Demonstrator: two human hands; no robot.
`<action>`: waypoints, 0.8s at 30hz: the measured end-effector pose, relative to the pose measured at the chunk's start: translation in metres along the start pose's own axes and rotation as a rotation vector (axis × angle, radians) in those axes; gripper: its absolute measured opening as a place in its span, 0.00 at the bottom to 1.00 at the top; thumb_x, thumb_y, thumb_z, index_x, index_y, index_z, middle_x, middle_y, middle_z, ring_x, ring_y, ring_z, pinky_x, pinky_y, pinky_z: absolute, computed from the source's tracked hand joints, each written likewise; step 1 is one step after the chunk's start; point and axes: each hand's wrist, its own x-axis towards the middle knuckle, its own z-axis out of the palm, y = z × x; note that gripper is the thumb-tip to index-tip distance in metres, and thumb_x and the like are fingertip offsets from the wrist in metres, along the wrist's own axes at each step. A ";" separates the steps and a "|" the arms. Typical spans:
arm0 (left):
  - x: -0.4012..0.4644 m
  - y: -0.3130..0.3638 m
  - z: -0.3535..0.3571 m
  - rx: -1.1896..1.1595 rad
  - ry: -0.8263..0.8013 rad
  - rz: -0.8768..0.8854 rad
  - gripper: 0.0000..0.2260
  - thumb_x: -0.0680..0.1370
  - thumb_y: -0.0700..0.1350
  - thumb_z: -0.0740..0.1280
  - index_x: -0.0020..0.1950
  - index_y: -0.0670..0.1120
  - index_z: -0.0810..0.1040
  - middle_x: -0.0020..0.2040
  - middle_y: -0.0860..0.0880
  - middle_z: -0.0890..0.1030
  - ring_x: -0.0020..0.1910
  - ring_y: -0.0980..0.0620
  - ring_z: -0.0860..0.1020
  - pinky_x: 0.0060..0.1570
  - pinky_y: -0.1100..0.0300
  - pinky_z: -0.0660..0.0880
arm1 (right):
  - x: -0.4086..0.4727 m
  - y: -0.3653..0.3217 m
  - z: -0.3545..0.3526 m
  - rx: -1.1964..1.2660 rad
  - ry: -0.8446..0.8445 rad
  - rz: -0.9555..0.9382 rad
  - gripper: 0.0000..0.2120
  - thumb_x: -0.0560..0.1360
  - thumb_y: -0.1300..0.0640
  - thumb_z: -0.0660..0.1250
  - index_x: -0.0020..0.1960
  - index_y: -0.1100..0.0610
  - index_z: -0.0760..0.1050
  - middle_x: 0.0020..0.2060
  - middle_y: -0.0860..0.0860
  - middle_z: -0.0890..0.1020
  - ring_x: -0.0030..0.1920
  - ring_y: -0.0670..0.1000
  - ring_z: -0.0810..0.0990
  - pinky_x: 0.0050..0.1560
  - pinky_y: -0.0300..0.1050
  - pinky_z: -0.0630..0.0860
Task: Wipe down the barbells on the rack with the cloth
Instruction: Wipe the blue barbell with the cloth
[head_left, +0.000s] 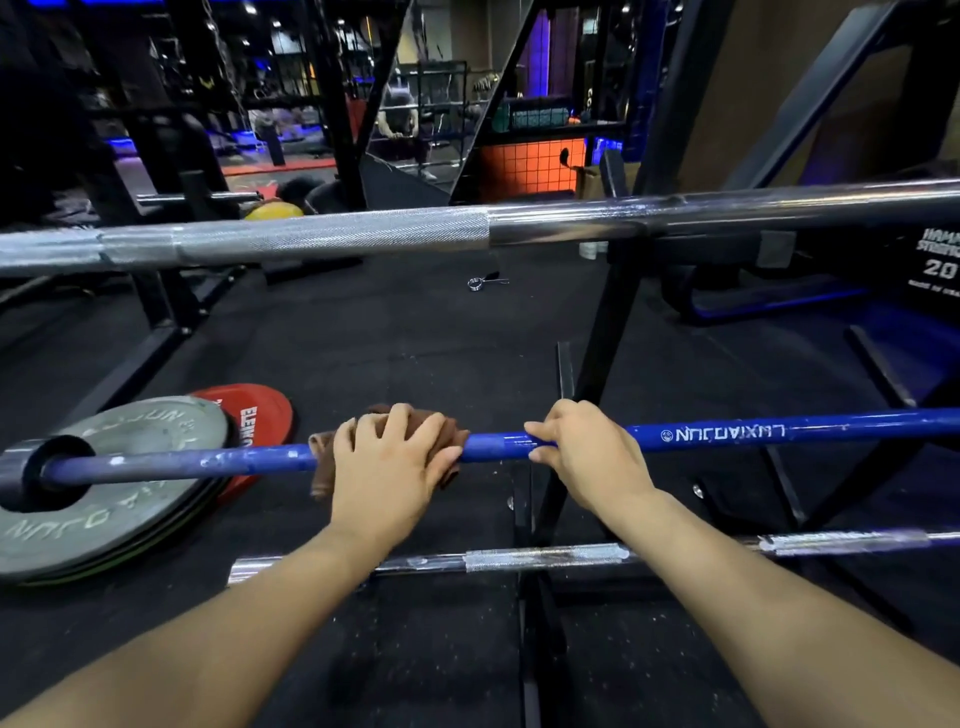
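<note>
Wiping is judged under way on the blue-painted steel barbell (727, 431), which crosses the lower middle of the frame on the black steel rack (597, 364). A crumpled brown cloth (447, 431) is draped over the bar at centre and pressed down by the left hand (387, 467), fingers spread and fairly flat rather than wrapped. The bar just right of centre is gripped by the right hand (582, 452), fingers curled round it. Cloth could be dropped on a fast stroke, since it is only pressed, not clutched; bar could roll if the right grip slackens. Chipped paint might snag fabric. A knurled silver barbell (311, 241) spans the upper frame, a chrome bar (545, 558) the lower. Grey and red weight plates (109, 499) lie lower left on dark rubber flooring (415, 332); dim gym room behind, orange tiled panel (530, 166) at upper centre.
</note>
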 end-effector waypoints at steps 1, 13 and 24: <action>0.005 0.004 -0.001 0.003 -0.005 -0.021 0.17 0.77 0.61 0.53 0.47 0.54 0.77 0.44 0.49 0.76 0.39 0.43 0.75 0.42 0.51 0.69 | 0.001 0.001 0.001 -0.002 0.004 -0.004 0.11 0.80 0.51 0.61 0.58 0.54 0.76 0.54 0.49 0.75 0.56 0.51 0.74 0.54 0.48 0.74; 0.023 0.024 -0.015 -0.036 -0.084 -0.051 0.16 0.79 0.56 0.52 0.45 0.50 0.76 0.43 0.48 0.77 0.41 0.42 0.76 0.41 0.53 0.69 | 0.008 0.004 0.007 0.006 0.022 0.022 0.11 0.79 0.49 0.63 0.59 0.50 0.77 0.53 0.48 0.74 0.55 0.51 0.75 0.53 0.49 0.74; 0.055 0.019 -0.014 -0.323 -0.268 -0.200 0.19 0.80 0.59 0.51 0.46 0.50 0.76 0.46 0.48 0.79 0.45 0.44 0.77 0.39 0.56 0.66 | 0.006 0.001 0.006 -0.067 0.024 -0.008 0.13 0.81 0.49 0.60 0.61 0.51 0.76 0.54 0.48 0.74 0.56 0.50 0.73 0.53 0.49 0.74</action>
